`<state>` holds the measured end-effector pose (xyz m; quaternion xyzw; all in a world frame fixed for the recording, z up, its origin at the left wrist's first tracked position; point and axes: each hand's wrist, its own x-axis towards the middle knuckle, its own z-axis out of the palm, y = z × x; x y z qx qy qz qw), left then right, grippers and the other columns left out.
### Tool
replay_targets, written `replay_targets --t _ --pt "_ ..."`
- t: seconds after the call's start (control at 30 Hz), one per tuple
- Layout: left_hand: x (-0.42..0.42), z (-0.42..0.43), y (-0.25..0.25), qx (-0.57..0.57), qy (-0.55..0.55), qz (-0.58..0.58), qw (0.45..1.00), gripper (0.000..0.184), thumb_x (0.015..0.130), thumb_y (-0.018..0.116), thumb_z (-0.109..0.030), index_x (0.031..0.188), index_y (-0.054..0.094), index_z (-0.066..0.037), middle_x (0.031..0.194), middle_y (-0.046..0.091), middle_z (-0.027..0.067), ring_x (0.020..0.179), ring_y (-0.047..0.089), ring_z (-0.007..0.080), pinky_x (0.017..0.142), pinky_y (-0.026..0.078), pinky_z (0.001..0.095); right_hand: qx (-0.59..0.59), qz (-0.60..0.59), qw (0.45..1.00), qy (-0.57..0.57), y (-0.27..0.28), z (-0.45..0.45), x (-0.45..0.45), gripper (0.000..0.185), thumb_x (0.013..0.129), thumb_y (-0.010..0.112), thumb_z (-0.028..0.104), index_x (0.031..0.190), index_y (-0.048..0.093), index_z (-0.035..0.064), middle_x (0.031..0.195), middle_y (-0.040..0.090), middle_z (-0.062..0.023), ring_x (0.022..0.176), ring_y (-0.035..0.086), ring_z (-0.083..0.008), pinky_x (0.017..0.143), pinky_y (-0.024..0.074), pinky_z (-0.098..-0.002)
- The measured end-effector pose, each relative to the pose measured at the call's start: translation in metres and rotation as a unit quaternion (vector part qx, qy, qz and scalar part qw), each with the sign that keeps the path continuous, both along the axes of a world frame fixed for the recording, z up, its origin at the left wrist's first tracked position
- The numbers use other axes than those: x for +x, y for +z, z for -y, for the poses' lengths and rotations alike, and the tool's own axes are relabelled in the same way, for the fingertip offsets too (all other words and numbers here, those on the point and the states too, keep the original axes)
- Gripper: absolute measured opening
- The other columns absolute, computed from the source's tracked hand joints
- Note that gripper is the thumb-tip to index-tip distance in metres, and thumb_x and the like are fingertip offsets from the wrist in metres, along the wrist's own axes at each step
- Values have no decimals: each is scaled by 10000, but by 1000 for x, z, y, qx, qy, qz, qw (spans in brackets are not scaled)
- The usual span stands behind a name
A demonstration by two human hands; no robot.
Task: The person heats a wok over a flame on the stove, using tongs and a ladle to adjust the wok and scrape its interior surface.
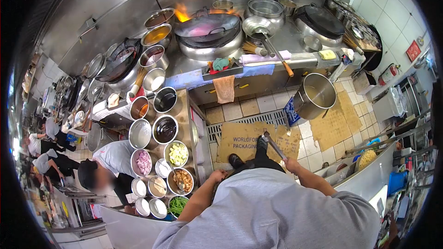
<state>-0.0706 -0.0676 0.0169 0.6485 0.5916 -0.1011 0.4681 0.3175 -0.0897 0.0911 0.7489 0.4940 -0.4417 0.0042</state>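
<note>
My right hand (290, 164) is closed around a long, narrow metal utensil (276, 148). The tool slants forward and left over the floor, with a dark tip; its exact kind is unclear. Beside the ingredient bowls, my left hand (218, 175) hangs low with its fingers curled; whatever may be inside them is hidden. Closest to that hand is a steel bowl of brown chopped food (181, 181) with a spoon in it. Ahead of me, a large wok (208, 27) sits on a burner with orange flames (181, 13) rising behind it.
A tall steel pot (315, 96) stands ahead to the right. Flattened cardboard (244, 140) covers part of the tiled floor near a drain grate (249, 124). A wooden-handled strainer (284, 64) juts over the stove edge. At left, a co-worker (113, 159) bends beside the bowls.
</note>
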Motion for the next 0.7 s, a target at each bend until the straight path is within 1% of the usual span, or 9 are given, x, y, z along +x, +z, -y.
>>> replay_targets --t 0.07,0.2,0.27,0.33,0.4,0.47,0.5,0.57,0.7 --pt "1 0 2 -5 -6 -8 1000 334 742 440 -357 908 572 -99 929 555 123 874 515 283 764 402 339 -13 1 1000 -2 5 -2 -3 397 840 298 334 968 454 -8 580 514 -155 393 488 -227 359 400 -336" --pt "1 -1 8 12 -31 4 999 344 754 400 -355 920 563 -102 959 543 119 893 505 280 775 397 333 -5 16 1000 20 -13 -2 2 396 840 297 332 977 453 -5 580 513 -153 389 483 -226 356 393 -336" --pt "5 -3 36 12 -83 -5 996 357 764 357 -344 933 554 -99 999 524 116 913 494 277 785 393 333 20 35 999 36 -18 -2 3 396 841 293 331 974 453 -5 585 513 -153 393 481 -225 354 387 -335" --pt "1 -3 12 1 -79 -5 997 357 766 344 -337 932 552 -99 1009 519 114 918 491 276 785 393 333 24 28 999 34 -23 -2 4 395 840 293 331 975 453 -4 587 513 -154 396 481 -224 358 388 -334" --pt "-1 -4 7 -9 -74 -4 997 358 769 332 -330 932 550 -98 1018 513 113 923 488 276 785 394 334 29 22 999 32 -33 -2 8 394 840 292 331 977 452 -3 590 512 -154 399 481 -224 361 389 -332" --pt "-1 -5 16 7 -148 -11 989 349 769 332 -319 919 553 -95 1012 518 106 922 488 275 785 392 339 47 42 996 55 -34 -2 8 390 839 294 329 983 452 2 593 513 -152 402 479 -219 372 392 -329" --pt "1 -5 21 7 -148 -11 989 349 769 332 -319 919 553 -95 1012 518 106 922 488 275 785 392 339 47 42 996 55 -34 -1 9 390 839 294 329 983 452 2 593 513 -152 402 479 -219 372 392 -329" --pt "1 -1 12 5 -60 -9 998 335 769 328 -310 895 559 -102 984 529 110 900 497 280 771 398 342 2 15 1000 7 -11 -2 1 390 840 296 328 985 455 3 599 516 -154 400 478 -214 379 395 -328" --pt "-3 0 -6 -1 -64 14 998 327 767 330 -307 876 563 -105 966 534 118 883 502 287 759 401 353 10 6 1000 0 -24 0 6 390 840 293 325 980 458 1 594 516 -150 396 475 -209 375 393 -329"
